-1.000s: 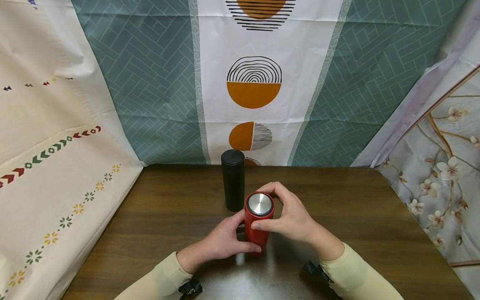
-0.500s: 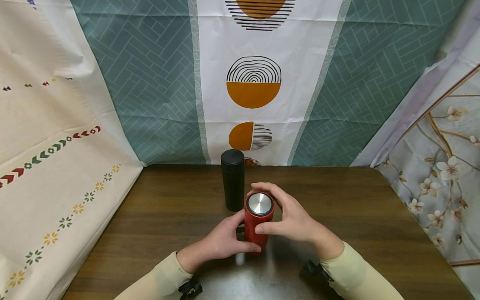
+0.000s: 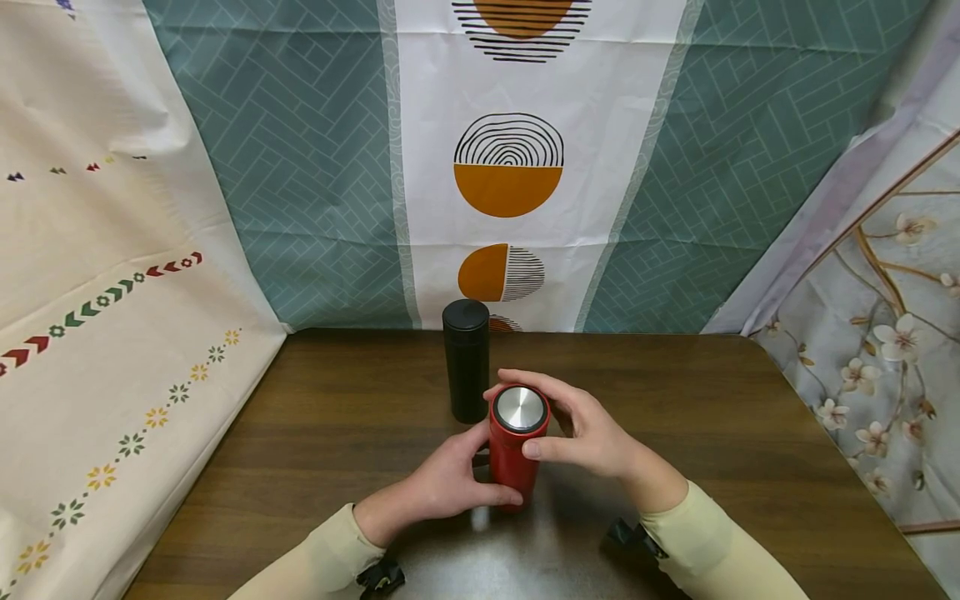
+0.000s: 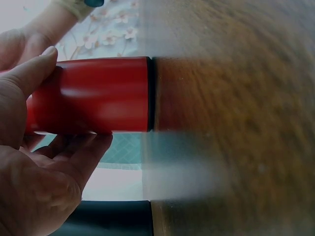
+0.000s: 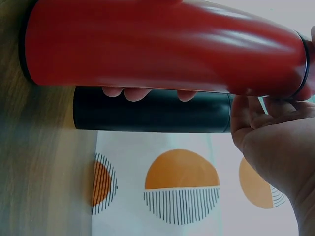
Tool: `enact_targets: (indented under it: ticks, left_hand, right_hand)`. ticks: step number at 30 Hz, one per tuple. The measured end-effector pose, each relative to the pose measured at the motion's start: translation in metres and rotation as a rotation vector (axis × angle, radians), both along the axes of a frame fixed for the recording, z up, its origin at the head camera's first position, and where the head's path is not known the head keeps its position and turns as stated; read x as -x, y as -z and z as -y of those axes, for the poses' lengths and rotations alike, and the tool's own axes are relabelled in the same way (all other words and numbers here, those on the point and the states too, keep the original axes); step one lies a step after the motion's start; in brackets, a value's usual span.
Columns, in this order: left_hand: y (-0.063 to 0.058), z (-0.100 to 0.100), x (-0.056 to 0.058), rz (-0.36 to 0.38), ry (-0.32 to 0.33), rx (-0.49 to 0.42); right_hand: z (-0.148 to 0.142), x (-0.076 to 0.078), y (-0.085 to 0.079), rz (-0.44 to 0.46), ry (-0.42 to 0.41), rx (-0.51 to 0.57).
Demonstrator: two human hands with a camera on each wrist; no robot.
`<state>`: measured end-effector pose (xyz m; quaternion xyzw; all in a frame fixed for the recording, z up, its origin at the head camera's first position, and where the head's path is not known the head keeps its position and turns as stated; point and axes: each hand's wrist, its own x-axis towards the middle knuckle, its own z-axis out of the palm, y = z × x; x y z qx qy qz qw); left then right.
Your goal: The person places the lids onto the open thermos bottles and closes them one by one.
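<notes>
A red thermos bottle (image 3: pixel 512 471) stands upright on the brown table, its black base (image 4: pixel 151 94) down at the tabletop in the left wrist view. My left hand (image 3: pixel 442 477) grips its lower body, thumb in front and fingers around the back. Around the top curls my right hand (image 3: pixel 588 433), thumb at the front and fingers behind the red lid (image 3: pixel 520 408) with its round silver inlay. From the right wrist, a dark seam (image 5: pixel 304 64) shows between body and lid, with the right fingers close by it.
A black bottle (image 3: pixel 467 367) stands upright just behind and left of the red one. The wooden table (image 3: pixel 337 400) ends at a patterned green and white cloth (image 3: pixel 517 192) at the back. Other cloths hang at both sides.
My right hand has turned around the bottle's top: its thumb has slid right across the front, its fingers left around the back. The left hand and both bottles stay in place.
</notes>
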<state>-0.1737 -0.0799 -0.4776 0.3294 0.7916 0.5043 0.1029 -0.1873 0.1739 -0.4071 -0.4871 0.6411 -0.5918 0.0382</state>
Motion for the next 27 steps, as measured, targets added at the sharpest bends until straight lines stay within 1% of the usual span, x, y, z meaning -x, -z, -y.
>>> enact_targets:
  ticks: [9,19,27]
  left_hand:
    - [0.0,-0.001,0.001,-0.018,0.001,-0.007]
    - [0.001,-0.001,0.001,-0.023,-0.002,-0.011]
    - [0.001,-0.001,0.001,-0.024,0.011,-0.025]
  right_hand:
    - [0.0,-0.002,-0.002,0.019,0.07,-0.034]
    - [-0.001,-0.008,-0.005,0.024,0.265,-0.131]
    - [0.001,-0.011,-0.004,-0.03,0.362,-0.136]
